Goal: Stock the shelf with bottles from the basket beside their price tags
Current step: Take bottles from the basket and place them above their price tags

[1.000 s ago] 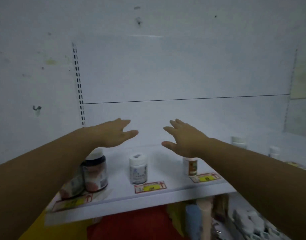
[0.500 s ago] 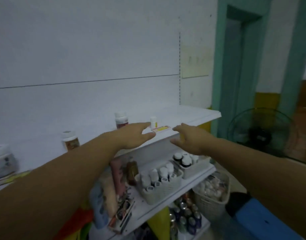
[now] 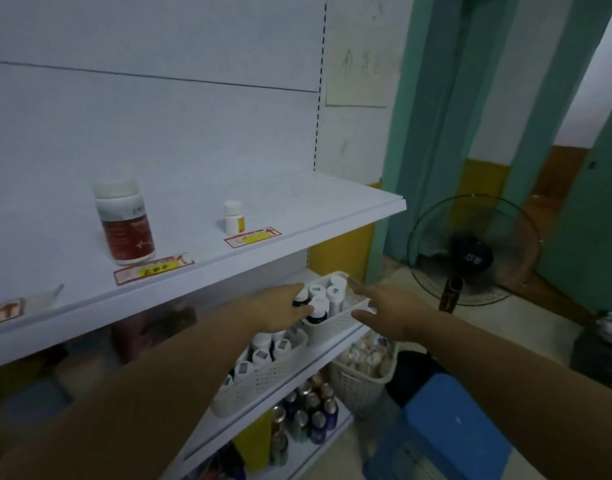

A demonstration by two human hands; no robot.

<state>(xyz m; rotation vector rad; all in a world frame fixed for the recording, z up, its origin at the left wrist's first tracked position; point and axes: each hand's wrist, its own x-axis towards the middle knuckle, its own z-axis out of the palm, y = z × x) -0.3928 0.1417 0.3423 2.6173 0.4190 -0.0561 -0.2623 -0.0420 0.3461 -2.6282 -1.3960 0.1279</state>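
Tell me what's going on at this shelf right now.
A person is stocking a white shelf and is reaching down to a small white basket of bottles on the shelf below. The left hand touches the dark white-capped bottles in it; the right hand is open beside the basket. Neither holds anything yet. Above, a red-labelled bottle and a small white bottle already stand behind price tags.

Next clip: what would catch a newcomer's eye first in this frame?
Both bare arms stretch toward a white basket of white-capped bottles on the lower shelf, the left hand touching the bottles and the right hand open at its right end. Above, a large red-labelled bottle stands behind a yellow price tag. A standing fan sits by the green doorway.
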